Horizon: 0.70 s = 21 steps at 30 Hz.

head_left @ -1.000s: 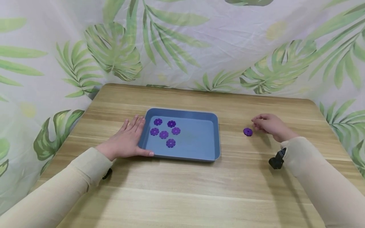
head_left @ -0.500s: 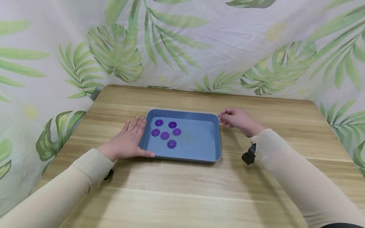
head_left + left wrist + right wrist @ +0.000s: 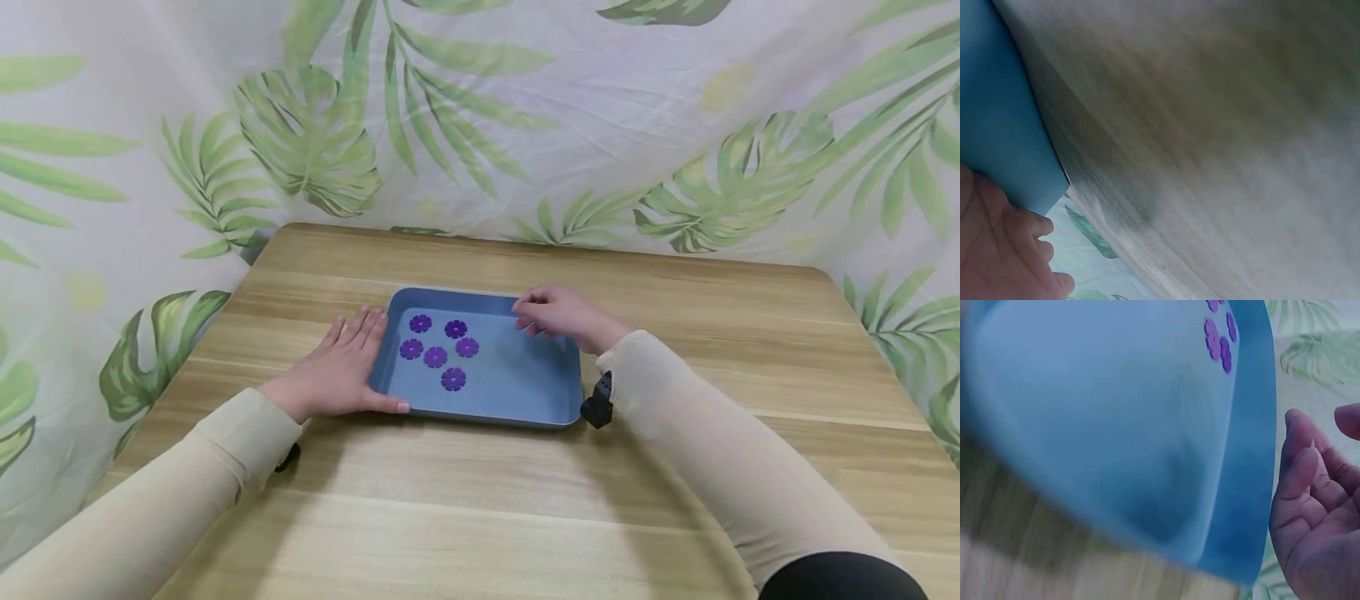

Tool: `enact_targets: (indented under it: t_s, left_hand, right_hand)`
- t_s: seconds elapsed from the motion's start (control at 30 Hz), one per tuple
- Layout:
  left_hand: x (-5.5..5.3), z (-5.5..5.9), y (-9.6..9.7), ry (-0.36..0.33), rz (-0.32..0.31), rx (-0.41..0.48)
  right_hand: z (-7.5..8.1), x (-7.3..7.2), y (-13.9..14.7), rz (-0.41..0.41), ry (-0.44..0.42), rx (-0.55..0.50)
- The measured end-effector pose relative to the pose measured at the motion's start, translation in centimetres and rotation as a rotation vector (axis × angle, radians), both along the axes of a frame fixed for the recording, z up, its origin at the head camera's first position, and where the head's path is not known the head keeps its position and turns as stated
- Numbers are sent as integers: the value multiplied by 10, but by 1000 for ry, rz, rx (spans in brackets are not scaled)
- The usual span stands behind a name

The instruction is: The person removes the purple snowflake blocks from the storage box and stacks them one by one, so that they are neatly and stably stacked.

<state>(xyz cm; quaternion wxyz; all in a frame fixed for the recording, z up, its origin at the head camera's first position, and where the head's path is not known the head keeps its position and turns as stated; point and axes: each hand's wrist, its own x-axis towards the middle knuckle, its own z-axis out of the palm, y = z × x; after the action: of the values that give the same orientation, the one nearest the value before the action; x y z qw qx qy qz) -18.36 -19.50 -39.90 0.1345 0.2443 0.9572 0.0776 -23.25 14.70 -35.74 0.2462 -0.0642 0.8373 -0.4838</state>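
My left hand (image 3: 335, 371) rests flat with spread fingers against the left side of the blue tray (image 3: 525, 414), its thumb along the tray's front edge. Several purple flower-shaped discs (image 3: 453, 379) lie in the tray's left half. Above its right half hovers my right hand (image 3: 562, 317), fingers bent towards the thumb. No disc shows at its fingertips in the head view. Palm and curled fingers of the right hand (image 3: 1319, 512) appear in the right wrist view beside the tray wall, with no disc visible among them; part of the hand is cut off.
The tray stands on a wooden table (image 3: 450, 500) in front of a leaf-print cloth (image 3: 480, 125). A small black wrist camera (image 3: 597, 406) hangs under the right sleeve, close to the tray's front right corner.
My right hand has moved left from beside a purple disc on the table to above the tray. That disc is out of sight now, and the sleeve covers its former spot. The left hand stays put.
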Motion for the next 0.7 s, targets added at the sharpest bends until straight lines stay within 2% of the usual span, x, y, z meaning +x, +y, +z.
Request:
enact_targets:
  t_s: [0.27, 0.7]
  left_hand:
    - [0, 2, 1, -9, 1, -16]
    - [0, 1, 0, -12, 8, 5]
  right_hand:
    - [-12, -3, -26, 44, -23, 30]
    - [-24, -7, -43, 83, -186, -10]
